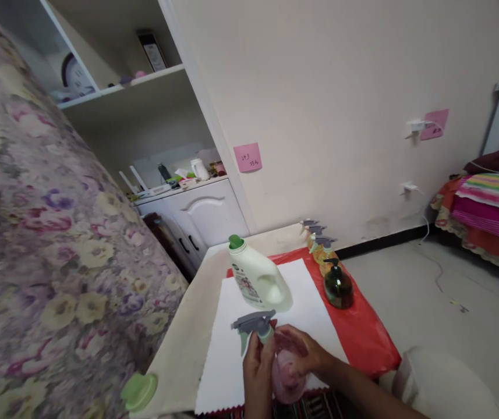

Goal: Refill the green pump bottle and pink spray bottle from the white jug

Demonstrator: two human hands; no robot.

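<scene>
A grey spray head (253, 321) with a pale green trigger and collar is held near the front edge of the table. The fingers of my left hand (257, 366) close around its collar. My right hand (304, 349) wraps the upper part of a pink translucent bottle (287, 384), right beside the spray head. My fingers hide the bottle's neck, so I cannot tell whether the head is fixed on it. Just beyond my hands, a large pale green detergent jug (260, 282) stands uncapped on a white sheet (218, 349). Its green spout shows on top.
A dark green pump bottle (339, 286) and several amber spray bottles (325, 259) line the right side of the table on red plastic (363, 326). A green cap (139, 391) lies at the near left corner. A floral curtain (78, 262) hangs to the left.
</scene>
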